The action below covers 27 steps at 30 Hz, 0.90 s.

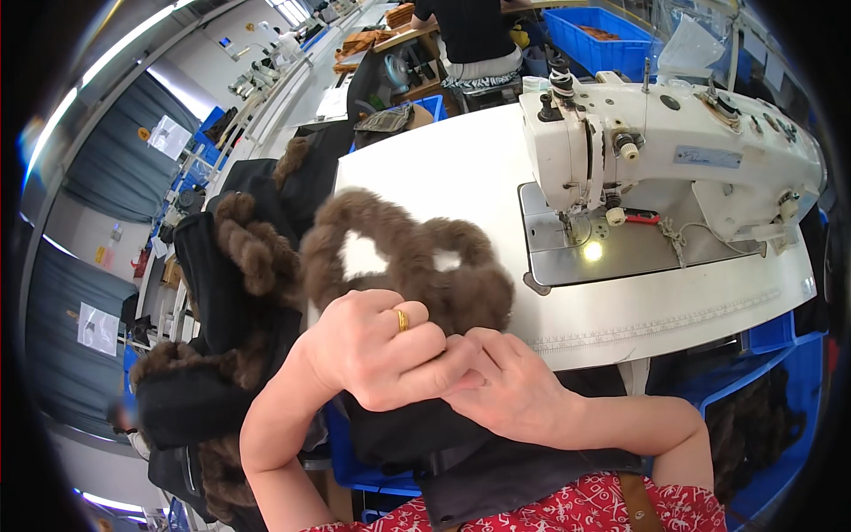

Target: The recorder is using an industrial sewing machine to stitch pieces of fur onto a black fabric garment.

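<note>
Both hands meet at the near edge of the white sewing table (461,160), their fingertips pressed together. My left hand (381,350), wearing a gold ring, is closed with its knuckles up. Against it, my right hand (510,390) is closed in a pinch; whatever the fingers hold is hidden. A fluffy brown fur strip (403,253) lies looped on the tabletop just beyond the hands, running down behind them. Black cloth (408,434) hangs below my hands over my lap.
A white sewing machine (674,146) stands at the right, its lamp lit and red-handled snips (640,215) beneath its arm. Black garments with brown fur (213,301) are heaped at the left. A blue bin (789,399) sits at lower right. Another person (470,35) sits ahead.
</note>
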Motion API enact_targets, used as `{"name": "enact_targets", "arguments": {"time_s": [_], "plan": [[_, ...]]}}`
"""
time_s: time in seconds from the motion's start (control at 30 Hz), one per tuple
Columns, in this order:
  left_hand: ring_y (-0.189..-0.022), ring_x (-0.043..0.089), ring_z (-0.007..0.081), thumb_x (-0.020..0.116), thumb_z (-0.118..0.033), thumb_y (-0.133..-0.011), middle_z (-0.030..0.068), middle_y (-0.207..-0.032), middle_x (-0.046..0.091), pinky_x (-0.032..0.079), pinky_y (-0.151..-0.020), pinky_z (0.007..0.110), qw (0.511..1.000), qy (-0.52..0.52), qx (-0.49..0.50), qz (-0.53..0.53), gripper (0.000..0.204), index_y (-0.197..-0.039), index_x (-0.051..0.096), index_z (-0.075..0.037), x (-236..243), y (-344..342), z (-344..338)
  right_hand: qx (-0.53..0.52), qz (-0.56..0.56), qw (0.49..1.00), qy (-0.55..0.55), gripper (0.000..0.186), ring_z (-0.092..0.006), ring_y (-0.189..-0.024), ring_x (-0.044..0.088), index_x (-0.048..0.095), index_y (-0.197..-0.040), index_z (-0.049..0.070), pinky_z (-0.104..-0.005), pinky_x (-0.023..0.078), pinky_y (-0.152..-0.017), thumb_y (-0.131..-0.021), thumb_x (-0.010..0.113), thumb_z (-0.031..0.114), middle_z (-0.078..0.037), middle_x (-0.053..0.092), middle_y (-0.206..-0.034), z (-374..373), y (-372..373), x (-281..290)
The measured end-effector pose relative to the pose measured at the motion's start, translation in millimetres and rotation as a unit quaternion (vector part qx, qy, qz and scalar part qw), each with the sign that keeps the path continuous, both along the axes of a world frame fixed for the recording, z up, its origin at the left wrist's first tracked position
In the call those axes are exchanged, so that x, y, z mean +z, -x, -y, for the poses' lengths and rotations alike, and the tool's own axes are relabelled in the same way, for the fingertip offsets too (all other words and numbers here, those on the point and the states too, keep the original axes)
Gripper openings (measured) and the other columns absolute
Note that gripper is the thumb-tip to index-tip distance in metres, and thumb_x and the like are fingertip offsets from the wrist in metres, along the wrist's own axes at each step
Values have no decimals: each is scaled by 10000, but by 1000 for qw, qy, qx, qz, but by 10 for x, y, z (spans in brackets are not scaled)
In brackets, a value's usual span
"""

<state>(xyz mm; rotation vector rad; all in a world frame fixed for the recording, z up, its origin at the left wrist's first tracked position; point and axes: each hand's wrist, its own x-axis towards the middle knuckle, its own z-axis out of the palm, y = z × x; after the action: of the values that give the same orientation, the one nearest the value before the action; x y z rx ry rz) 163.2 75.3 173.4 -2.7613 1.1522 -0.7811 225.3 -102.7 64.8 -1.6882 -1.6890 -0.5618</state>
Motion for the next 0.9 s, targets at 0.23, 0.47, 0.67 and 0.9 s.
{"name": "enact_targets", "arguments": {"time_s": [0.23,0.47,0.67,0.9], "plan": [[-913,554,198,880,-307,-636,-7,-947,589,460,-890,381,978,-10,203,39,399,-923,686,-109,-175,382,-130,-23,-79,995,-49,269,-223,-920,553,609,-981,106,-287,496,-679,-733,694,166,-63,570,-1022,-6,-29,-194],[-997,571,295,776,-100,-785,128,-1099,642,425,-890,372,866,310,389,-43,392,-1134,622,-11,-587,488,101,-59,-114,988,-81,351,-228,-877,548,627,-936,126,-322,500,-673,-626,790,152,-36,554,-1003,-222,-118,-308],[-997,576,288,648,-50,-871,122,-1061,647,353,-1008,425,879,350,324,-14,147,-1014,620,-28,-956,408,-162,25,-173,980,-98,260,-206,-842,569,642,-1037,79,-296,516,-662,-809,729,170,-41,597,-993,-99,-68,-194],[-1219,534,326,686,-181,-819,152,-1280,607,196,-1140,532,896,348,271,48,251,-1035,647,-58,-952,376,-47,162,-412,894,-70,500,-257,-786,658,449,-1360,-3,-335,535,-671,-891,620,20,-175,628,-1110,-225,-377,117]]}}
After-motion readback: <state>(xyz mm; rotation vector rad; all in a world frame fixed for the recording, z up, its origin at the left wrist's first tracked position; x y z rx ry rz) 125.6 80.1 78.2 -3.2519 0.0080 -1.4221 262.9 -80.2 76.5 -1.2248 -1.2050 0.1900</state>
